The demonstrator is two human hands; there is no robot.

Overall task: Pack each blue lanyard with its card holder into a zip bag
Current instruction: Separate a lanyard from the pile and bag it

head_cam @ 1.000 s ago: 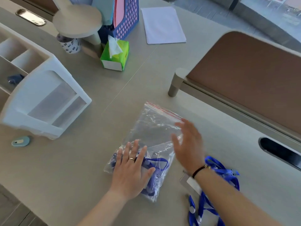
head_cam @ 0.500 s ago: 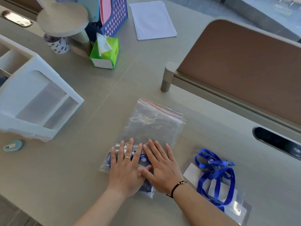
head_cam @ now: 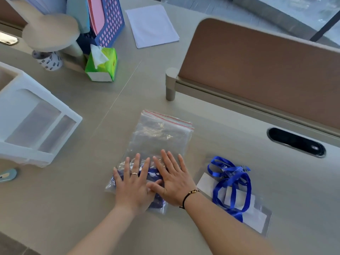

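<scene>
Head view of a beige desk (head_cam: 73,199). At centre lies a clear zip bag (head_cam: 161,137), its red-lined seal edge on the far side from the person; all positions below are given relative to this bag.

Both hands lie flat on the near half of the bag. The left hand (head_cam: 133,184) presses down with fingers straight and spread, a ring on one finger; the right hand (head_cam: 173,178) presses beside it, fingers likewise straight, its thumb touching the left hand. Neither hand curls round anything — both are flat, palms down. A dark bracelet (head_cam: 188,196) circles the right wrist.

Inside the bag, under and between the hands, a blue lanyard (head_cam: 152,173) shows through the plastic. Whether a card holder lies with it cannot be told.

To the right of the bag, near but apart from it, a second blue lanyard (head_cam: 231,183) lies looped on top of clear card holders (head_cam: 255,216) with white inserts.

Left of the bag stands a white plastic organiser (head_cam: 35,124). Beyond the bag, toward the far left, sits a green tissue box (head_cam: 102,66) with a blue mesh file basket (head_cam: 110,21) behind it; a white paper sheet (head_cam: 151,24) lies further back. Right of and beyond the bag runs a brown desk divider (head_cam: 257,70), with a dark oval cable slot (head_cam: 296,141) at its foot.
</scene>
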